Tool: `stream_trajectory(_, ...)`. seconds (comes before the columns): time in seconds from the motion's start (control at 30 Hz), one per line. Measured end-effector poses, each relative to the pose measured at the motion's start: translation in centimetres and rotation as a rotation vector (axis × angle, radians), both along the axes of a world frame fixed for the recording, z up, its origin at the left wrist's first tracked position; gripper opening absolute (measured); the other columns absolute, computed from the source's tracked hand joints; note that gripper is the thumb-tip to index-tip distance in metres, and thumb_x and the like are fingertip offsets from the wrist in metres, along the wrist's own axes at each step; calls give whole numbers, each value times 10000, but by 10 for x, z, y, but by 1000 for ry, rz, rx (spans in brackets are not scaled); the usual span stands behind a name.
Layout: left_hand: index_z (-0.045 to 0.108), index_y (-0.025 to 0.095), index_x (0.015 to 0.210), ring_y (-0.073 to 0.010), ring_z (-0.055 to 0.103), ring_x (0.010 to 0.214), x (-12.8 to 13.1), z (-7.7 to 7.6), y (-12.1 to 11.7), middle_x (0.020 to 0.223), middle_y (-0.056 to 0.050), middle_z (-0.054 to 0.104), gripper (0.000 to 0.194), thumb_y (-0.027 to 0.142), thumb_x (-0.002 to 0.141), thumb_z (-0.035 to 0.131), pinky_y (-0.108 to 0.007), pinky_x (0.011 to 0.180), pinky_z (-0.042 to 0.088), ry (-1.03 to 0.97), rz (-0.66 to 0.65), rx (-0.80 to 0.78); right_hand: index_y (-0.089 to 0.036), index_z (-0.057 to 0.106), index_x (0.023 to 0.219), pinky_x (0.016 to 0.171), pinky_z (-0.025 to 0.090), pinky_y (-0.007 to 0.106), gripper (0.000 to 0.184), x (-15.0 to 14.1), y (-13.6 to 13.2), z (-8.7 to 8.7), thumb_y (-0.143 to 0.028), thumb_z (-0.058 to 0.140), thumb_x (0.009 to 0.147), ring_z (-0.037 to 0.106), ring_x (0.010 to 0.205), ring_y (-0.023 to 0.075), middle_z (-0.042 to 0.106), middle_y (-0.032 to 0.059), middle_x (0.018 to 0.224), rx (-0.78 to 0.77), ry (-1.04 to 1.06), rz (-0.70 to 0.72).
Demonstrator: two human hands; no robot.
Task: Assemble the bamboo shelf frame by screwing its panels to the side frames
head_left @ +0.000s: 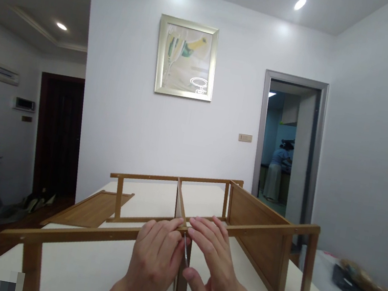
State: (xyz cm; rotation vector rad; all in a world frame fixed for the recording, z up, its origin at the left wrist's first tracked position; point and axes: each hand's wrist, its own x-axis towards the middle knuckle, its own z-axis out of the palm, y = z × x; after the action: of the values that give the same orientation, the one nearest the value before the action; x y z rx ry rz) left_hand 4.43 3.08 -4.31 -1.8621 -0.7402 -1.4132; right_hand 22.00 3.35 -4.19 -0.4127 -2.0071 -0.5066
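A brown wooden shelf frame (101,233) lies on its side on a white table. My left hand (156,258) is closed round its near long rail, at the joint with the middle crosspiece. Out from that joint slants a thin metal rod, which looks like a hex key (186,251). My right hand (212,270) is on the right of the joint with its fingers stretched out. The thumb is apart from the fingers, close to the rod's lower end. My left thumb and the rod's tip at the joint are hidden.
A loose wooden panel (94,209) lies at the left on the white table (83,271). A wide wooden board (257,230) forms the frame's right part. Clothes or bags (359,287) lie beyond the right edge. A person (277,169) stands through the doorway.
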Motion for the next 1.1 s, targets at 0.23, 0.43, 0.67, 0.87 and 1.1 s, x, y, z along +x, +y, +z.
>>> stream_trajectory(0.23, 585, 153, 915, -218, 648, 914, -1, -1, 1, 968, -98, 707, 160, 20, 828, 575, -395, 838, 435, 21, -21, 14, -162, 408, 1364, 961, 407, 462, 572, -5, 2, 2, -440, 552, 885, 585, 1117, 289, 642, 144, 1169, -12, 63, 27)
stream_trajectory(0.43, 598, 163, 964, -211, 652, 904, 0, -2, 2, 958, -83, 712, 168, 50, 841, 578, -375, 831, 435, 4, -19, 7, -185, 450, 1327, 940, 405, 445, 519, -10, -1, 3, -443, 565, 891, 597, 1071, 268, 652, 123, 1143, -17, 102, 9)
stream_trajectory(0.67, 628, 159, 1074, -221, 645, 903, -2, -1, 0, 997, -97, 713, 243, 69, 862, 549, -382, 801, 433, 17, -78, 0, -207, 490, 1258, 917, 405, 433, 468, -18, -4, 4, -422, 624, 865, 608, 1006, 247, 664, 90, 1071, -39, 183, -8)
stream_trajectory(0.87, 641, 162, 1025, -227, 641, 899, -2, -3, 2, 983, -98, 712, 225, 53, 841, 570, -397, 798, 434, -17, -100, 8, -188, 487, 1199, 885, 413, 447, 435, -25, -6, 4, -361, 645, 831, 594, 944, 241, 641, 82, 1007, -85, 277, -6)
stream_trajectory(1.1, 647, 169, 1013, -220, 649, 890, -1, -3, 3, 967, -88, 719, 249, 34, 808, 604, -385, 787, 438, -34, -112, 24, -201, 486, 1135, 858, 416, 427, 350, -28, -12, 9, -274, 618, 818, 594, 911, 225, 637, 59, 958, -96, 295, 4)
